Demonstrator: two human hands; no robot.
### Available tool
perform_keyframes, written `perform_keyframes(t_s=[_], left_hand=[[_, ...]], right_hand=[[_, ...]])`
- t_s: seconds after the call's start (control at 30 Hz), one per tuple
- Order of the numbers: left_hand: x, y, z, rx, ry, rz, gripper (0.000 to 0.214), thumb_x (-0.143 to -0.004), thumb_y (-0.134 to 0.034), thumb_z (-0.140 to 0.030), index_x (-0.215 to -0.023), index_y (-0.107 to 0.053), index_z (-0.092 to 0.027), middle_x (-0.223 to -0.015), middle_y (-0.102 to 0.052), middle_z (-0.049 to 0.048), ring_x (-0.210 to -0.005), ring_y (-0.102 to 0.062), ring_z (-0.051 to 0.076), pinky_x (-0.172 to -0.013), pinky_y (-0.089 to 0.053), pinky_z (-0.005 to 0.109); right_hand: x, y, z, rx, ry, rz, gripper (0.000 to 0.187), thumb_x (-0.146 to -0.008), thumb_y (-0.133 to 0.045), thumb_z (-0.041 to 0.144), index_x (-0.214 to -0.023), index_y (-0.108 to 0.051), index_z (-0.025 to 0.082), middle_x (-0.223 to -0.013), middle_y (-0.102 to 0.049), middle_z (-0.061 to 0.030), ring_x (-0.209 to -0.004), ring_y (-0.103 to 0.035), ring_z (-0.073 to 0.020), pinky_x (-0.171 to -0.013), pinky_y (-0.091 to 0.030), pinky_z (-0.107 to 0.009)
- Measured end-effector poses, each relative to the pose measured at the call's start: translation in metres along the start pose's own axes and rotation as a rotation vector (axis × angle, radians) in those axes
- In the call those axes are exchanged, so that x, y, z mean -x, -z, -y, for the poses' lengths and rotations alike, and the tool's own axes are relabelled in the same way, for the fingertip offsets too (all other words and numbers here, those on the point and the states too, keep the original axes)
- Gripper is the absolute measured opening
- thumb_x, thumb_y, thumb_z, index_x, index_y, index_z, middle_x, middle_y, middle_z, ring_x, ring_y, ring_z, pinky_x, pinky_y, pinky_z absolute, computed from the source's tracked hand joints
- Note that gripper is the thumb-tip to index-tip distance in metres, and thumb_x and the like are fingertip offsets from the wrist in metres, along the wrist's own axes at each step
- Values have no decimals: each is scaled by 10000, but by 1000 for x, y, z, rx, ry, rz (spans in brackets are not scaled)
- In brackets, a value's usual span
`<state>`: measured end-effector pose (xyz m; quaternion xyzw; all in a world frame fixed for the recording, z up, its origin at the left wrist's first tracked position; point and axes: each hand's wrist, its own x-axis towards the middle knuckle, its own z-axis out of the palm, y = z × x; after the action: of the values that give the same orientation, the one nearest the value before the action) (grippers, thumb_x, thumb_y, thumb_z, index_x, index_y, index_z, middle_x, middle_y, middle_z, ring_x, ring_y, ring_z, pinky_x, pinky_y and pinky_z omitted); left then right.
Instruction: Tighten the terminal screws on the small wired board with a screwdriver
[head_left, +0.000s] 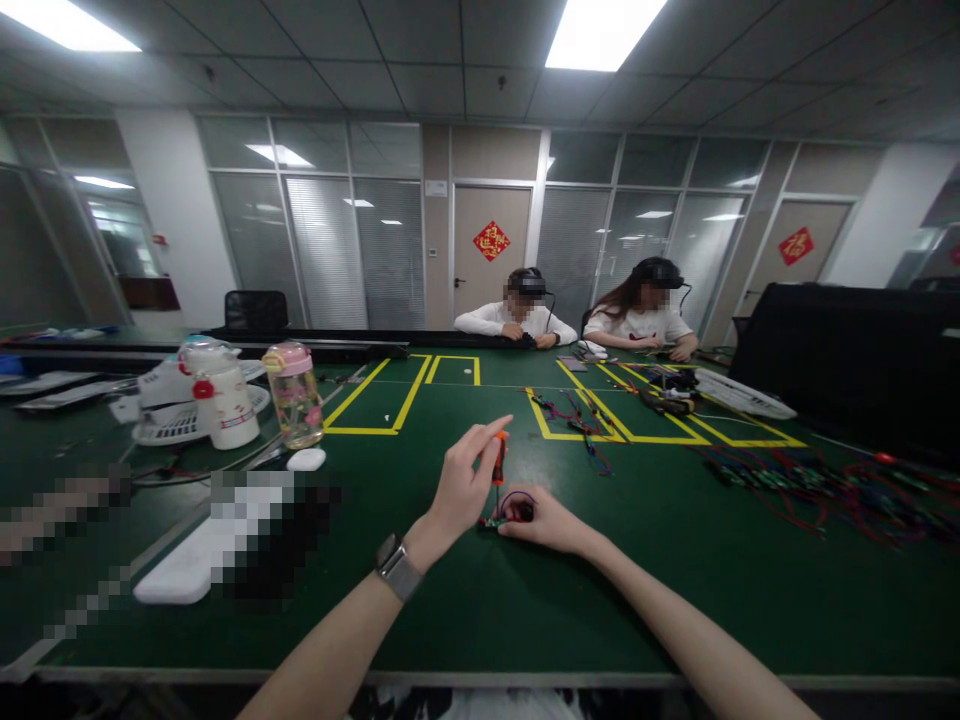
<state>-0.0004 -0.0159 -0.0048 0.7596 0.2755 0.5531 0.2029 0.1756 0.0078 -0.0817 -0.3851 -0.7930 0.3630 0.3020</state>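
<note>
My left hand (471,470), a watch (398,567) on its wrist, grips the orange-and-black handle of a screwdriver (499,462). The screwdriver stands upright, and its shaft runs down to a small green circuit board (492,523) with wires. My right hand (546,522) is closed around the board's right side, close to the table surface. A dark wire loop arches over the right fingers. Where exactly the screwdriver tip meets the board is too small to tell.
Loose wired boards (795,485) lie in a heap at the right. More wires (581,415) cross the yellow tape. At left stand a white bottle (225,395), a clear pink-lidded bottle (294,395) and a white case (306,459). Two people (525,310) sit across the green table (600,630).
</note>
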Motion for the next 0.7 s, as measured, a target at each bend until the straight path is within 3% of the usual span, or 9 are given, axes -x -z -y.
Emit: perform_keyframes(t_s=[0.1,0.17,0.37,0.57,0.7], left_hand=[[0,-2,1,141,46,19,358,-997,-391,-264,-1327,-527,-245,-1183,-612,74,-954,-638,165,-861,-526,313],[-1,-3,1,184,68,0,343,-978,-442,-272,-1300,-552,-233,-1142,-625,73,-918,-645,164,-827,-539,304],[-2,-1,0,-56,-10,-139,128,-856,-652,-249,-968,-700,-209,-899,-577,27,-825,-594,156,-743,-508,265],[0,-1,-1,-6,-57,-8,345,-997,-383,-211,-1296,-550,-238,-1134,-610,66,-1005,-616,165,-893,-491,311],[-2,1,-1,-29,-59,48,303,-970,-464,-227,-1244,-593,-234,-977,-613,40,-817,-621,136,-758,-509,261]], right_hand=[[0,0,-1,-7,-4,-3,165,-704,-716,207,-847,-685,130,-712,-586,-1,-641,-504,-121,-624,-442,-242],[0,0,-1,-23,-11,-3,179,-698,-720,205,-855,-684,128,-706,-587,0,-638,-507,-123,-626,-444,-246],[0,-1,0,-53,-12,-7,174,-695,-722,200,-850,-681,133,-716,-598,-1,-646,-518,-123,-636,-450,-245],[1,0,2,-31,-13,-12,179,-692,-727,205,-849,-682,133,-711,-591,4,-646,-516,-121,-633,-446,-243],[2,0,4,-19,-16,-13,170,-702,-724,222,-842,-686,132,-712,-590,0,-646,-510,-123,-628,-438,-245]])
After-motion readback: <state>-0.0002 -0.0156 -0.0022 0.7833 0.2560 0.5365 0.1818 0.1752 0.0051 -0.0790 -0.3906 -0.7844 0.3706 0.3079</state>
